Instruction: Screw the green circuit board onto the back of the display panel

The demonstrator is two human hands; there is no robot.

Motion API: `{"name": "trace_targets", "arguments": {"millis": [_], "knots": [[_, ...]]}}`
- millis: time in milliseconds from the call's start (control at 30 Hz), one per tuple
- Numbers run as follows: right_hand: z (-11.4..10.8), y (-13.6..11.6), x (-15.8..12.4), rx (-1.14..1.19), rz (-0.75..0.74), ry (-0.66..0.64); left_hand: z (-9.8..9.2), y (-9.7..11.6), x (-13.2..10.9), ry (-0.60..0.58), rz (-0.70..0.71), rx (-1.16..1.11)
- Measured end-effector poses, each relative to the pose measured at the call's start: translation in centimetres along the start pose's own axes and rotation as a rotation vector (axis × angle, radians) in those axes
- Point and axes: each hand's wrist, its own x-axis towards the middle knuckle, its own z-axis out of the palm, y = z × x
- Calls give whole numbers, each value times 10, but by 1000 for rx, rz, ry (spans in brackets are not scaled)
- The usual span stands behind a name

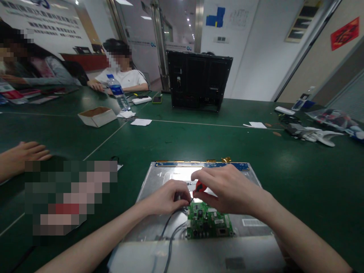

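A green circuit board (209, 222) lies on the silver metal back of a flat display panel (250, 201), which rests on the table before me. My right hand (231, 187) is closed around the red and black handle of a screwdriver (200, 186). Its shaft slants down to the board's upper left corner. Beside that corner my left hand (166, 197) is closed, thumb and fingers pinched near the screwdriver's tip; what they grip, if anything, is hidden. Dark cables (170, 248) run from the board's left side toward me. A blue circuit strip (193, 164) lines the panel's far edge.
Beyond the panel, a black monitor housing (199, 81) stands on the green table (176, 140). At left are an open box (98, 116), a water bottle (117, 91) and another person's hand (31, 151). Tools and bagged items (313, 132) lie at right. Two people sit across.
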Motion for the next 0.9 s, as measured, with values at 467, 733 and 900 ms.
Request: {"name": "trace_targets", "arguments": {"millis": [467, 733, 900], "knots": [[2, 1, -1, -18, 6, -20, 0, -1, 1, -15, 10, -18], [-5, -2, -4, 34, -8, -60, -1, -3, 0, -20, 18, -25], [-3, -2, -2, 19, -9, -32, -1, -2, 0, -16, 13, -10]]}}
